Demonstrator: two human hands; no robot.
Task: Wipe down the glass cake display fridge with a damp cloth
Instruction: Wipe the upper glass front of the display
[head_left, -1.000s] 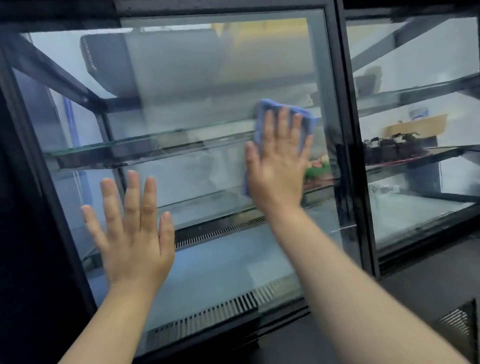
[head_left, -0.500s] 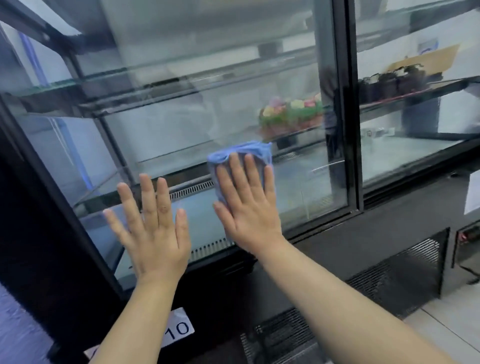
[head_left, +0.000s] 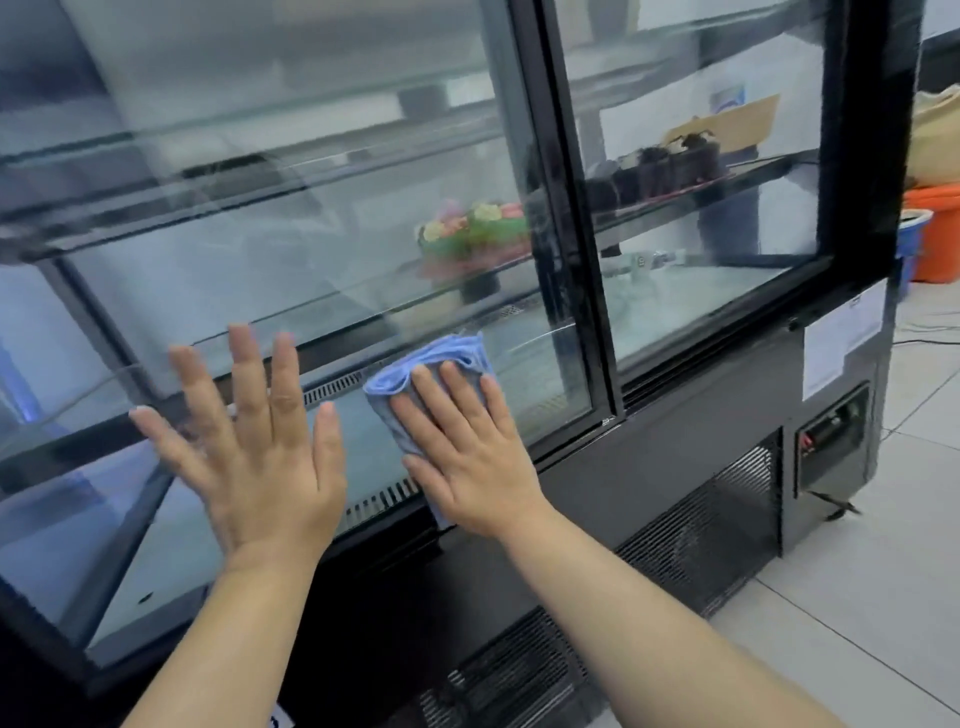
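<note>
— Pale floor tiles (head_left: 857, 623) run along the foot of the fridge (head_left: 691, 452), and from my seat I look down two bare forearms at its front. What do you want first?

— Nearest thing out. Where are the hands?

— My left hand (head_left: 249, 462) is spread wide and holds nothing; it looks flat against the left glass pane (head_left: 322, 249), though I can't confirm the touch. My right hand (head_left: 467, 457) lies just beside it at three o'clock, fingers extended and close together, pressing the blue cloth (head_left: 415, 374) to the same pane's lower edge.

— And the cloth relative to that hand?

— Under it, bunching out past the fingertips towards eleven o'clock. Its long axis runs from about five to eleven, roughly along the fingers. The heel of the palm already sits on the black bottom frame (head_left: 571, 441).

— So which way next?

— My guess: nothing remains at six, so unwiped glass lies at twelve and towards three, up to the black centre post (head_left: 571, 208). The right hand is the nearer one for that.

— Beyond the glass?

— Glass shelves, a decorated cake (head_left: 472, 239), dark cakes (head_left: 670, 166) behind the right pane (head_left: 691, 104), and orange tubs (head_left: 935, 228) farthest off.
</note>
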